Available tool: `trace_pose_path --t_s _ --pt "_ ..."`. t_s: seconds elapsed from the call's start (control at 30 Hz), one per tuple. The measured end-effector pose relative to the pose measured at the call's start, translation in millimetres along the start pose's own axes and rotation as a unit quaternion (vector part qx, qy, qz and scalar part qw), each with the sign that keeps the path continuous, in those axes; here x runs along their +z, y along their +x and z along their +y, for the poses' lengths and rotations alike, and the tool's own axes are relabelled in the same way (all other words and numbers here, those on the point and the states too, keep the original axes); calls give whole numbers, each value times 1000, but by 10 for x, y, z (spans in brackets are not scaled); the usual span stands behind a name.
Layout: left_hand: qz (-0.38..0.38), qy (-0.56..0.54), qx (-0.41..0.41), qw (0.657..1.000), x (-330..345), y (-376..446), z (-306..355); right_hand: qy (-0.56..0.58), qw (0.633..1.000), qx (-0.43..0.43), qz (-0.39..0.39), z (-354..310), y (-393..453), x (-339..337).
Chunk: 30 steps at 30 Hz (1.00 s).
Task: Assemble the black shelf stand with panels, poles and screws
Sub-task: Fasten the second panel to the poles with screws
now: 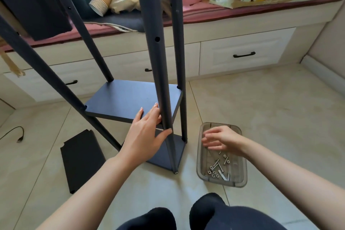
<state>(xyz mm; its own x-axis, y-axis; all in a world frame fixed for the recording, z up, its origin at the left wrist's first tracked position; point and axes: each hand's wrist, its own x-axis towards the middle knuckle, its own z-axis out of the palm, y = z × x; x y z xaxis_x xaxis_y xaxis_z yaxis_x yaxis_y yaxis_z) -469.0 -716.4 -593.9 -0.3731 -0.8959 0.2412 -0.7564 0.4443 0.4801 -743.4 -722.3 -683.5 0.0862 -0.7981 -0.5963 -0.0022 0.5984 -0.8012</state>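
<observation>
Now the left hand (pixel 147 134) steadies the near pole (pixel 156 73) at the panel (pixel 127 99) edge; right hand (pixel 220 141) hovers loose-fingered, empty, over the screw tray (pixel 242 177).

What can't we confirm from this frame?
Head view only:
- Whether the near pole is screwed to the middle panel: the left hand covers the joint.
- Right hand: motion-blurred over the tray, fingertip contents unclear.
- Left pole: top cut off by the frame edge.
</observation>
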Motion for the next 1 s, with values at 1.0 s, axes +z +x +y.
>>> trace_pose_path --t_s 1.0 --pt "-26 -34 -27 999 -65 -17 149 -679 732 -46 19 1251 819 25"
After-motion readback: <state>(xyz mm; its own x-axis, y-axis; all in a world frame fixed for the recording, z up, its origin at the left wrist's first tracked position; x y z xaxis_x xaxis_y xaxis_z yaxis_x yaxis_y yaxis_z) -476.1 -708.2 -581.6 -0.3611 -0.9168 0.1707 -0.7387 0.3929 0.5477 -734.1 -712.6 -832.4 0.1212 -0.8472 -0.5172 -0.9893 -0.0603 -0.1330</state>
